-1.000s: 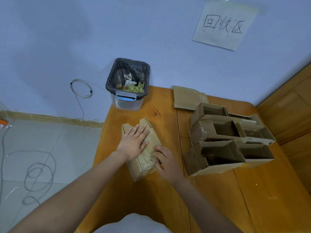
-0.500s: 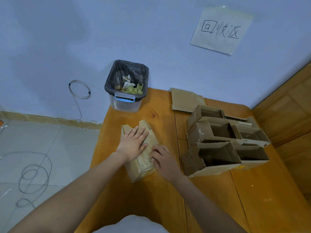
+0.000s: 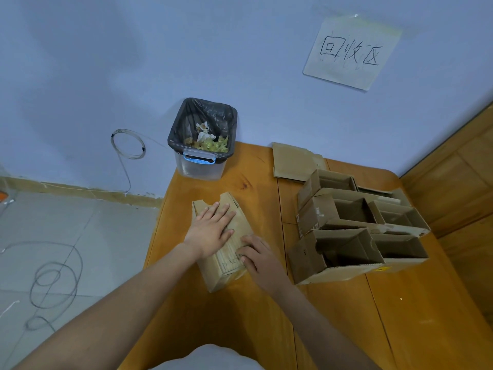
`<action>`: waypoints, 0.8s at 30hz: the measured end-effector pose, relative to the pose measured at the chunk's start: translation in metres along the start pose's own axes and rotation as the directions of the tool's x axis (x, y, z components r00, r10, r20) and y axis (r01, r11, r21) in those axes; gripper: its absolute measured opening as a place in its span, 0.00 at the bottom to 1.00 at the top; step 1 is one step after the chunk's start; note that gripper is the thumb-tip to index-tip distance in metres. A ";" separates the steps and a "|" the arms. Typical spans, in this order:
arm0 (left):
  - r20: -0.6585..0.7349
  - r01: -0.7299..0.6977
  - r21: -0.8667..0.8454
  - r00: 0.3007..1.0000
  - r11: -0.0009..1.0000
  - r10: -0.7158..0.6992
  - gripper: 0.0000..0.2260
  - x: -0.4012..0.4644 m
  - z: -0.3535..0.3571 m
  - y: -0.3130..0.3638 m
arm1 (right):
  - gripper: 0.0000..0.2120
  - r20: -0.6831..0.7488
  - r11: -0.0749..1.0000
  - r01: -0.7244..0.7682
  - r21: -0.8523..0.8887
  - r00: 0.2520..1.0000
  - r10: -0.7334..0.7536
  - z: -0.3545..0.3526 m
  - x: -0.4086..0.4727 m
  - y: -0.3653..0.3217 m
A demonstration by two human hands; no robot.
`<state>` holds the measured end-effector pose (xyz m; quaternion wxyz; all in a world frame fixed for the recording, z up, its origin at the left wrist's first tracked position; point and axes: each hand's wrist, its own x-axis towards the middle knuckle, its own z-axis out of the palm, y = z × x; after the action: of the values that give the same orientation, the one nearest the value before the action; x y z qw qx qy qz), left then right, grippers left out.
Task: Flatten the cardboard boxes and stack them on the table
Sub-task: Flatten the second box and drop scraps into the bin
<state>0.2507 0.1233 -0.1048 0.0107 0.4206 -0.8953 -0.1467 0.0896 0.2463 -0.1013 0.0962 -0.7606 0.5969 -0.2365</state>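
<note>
Nothing on the table [image 3: 346, 316] has shifted since the earlier frames; both hands stay pressed on one flattened cardboard box [image 3: 226, 265] near the left edge. Left hand [image 3: 210, 231] lies flat, fingers straight, on its middle; right hand [image 3: 260, 259] presses its right edge, fingers loosely bent. Right of them stands a cluster of about five open boxes [image 3: 354, 231]; one flat cardboard sheet [image 3: 293, 162] lies far, beside one lined bin [image 3: 202, 138].

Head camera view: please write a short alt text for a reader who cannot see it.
A person's left hand presses flat on a flattened cardboard box on a wooden table, while the right hand holds its near edge. To the right stand several open boxes; a small bin and a flat cardboard sheet sit by the wall.
</note>
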 end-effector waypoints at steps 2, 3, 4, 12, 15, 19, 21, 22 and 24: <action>-0.007 0.001 -0.006 1.000 1.000 -0.001 0.25 0.000 0.000 0.000 | 0.06 -0.016 1.000 0.008 -0.013 1.000 -0.008 0.000 0.001 0.000; -0.008 0.000 -0.006 1.000 1.000 0.000 0.25 0.000 0.000 0.000 | 0.06 -0.024 1.000 0.010 -0.027 1.000 -0.011 0.000 0.003 -0.001; -0.009 -0.001 -0.003 1.000 1.000 0.001 0.25 0.000 0.000 0.001 | 0.06 -0.031 0.999 0.013 -0.044 0.999 -0.014 -0.001 0.005 -0.002; 0.005 -0.014 -0.015 1.000 1.000 0.014 0.25 0.000 -0.002 0.001 | 0.03 -0.004 0.993 0.011 -0.117 1.000 -0.011 0.001 0.016 -0.006; 0.010 -0.020 -0.017 1.000 1.000 0.021 0.25 0.001 -0.003 0.002 | 0.03 0.013 0.994 -0.001 -0.111 1.000 0.002 0.003 0.015 -0.005; 0.016 -0.032 -0.017 0.999 0.999 0.033 0.25 0.002 -0.003 0.003 | 0.05 0.046 0.991 -0.018 -0.131 0.999 0.024 0.005 0.013 -0.005; 0.018 -0.033 -0.011 0.999 0.999 0.034 0.25 0.002 -0.003 0.004 | 0.06 0.073 0.990 -0.028 -0.139 0.997 0.038 0.006 0.012 -0.004; 0.018 -0.034 -0.007 0.999 0.999 0.034 0.25 0.002 -0.003 0.004 | 0.06 0.086 0.992 -0.048 -0.120 0.995 0.059 0.007 0.012 -0.003; 0.020 -0.035 0.004 0.999 0.999 0.035 0.25 0.002 -0.002 0.004 | 0.06 0.103 0.993 -0.112 -0.019 0.988 0.114 0.004 0.013 -0.003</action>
<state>0.2469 0.1234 -0.1016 0.0034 0.4035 -0.9028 -0.1485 0.0962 0.2340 -0.1003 0.1353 -0.7375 0.6348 -0.1867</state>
